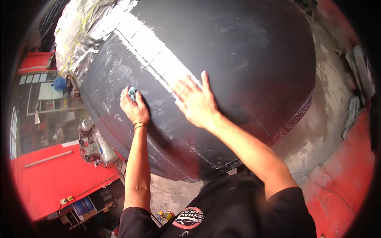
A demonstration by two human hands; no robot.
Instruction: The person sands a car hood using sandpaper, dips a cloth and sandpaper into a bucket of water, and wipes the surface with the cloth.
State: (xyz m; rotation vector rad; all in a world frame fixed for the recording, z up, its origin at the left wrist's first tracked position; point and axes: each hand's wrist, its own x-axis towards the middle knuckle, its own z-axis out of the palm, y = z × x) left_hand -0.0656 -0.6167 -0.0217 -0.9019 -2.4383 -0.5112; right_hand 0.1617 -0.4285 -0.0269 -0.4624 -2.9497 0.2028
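Note:
A large dark, curved panel (246, 51) with a dull, patchy surface fills the middle of the view, crossed by a bright white band of glare. On its left part, my left hand (135, 108) is closed around a small crumpled blue-green cloth (132, 93), which shows between thumb and fingers against the panel. Further right, my right hand (197, 100) lies with its fingers spread on the panel at the lower end of the glare, holding nothing. The fingertips there are partly washed out by light.
Crumpled plastic sheeting (77, 35) covers the panel's upper left edge. A grey compressor-like machine (97, 148) stands at the left beside a red surface (59, 174). Small containers (166, 216) sit below, near my shirt. A red wall (337, 174) is at the right.

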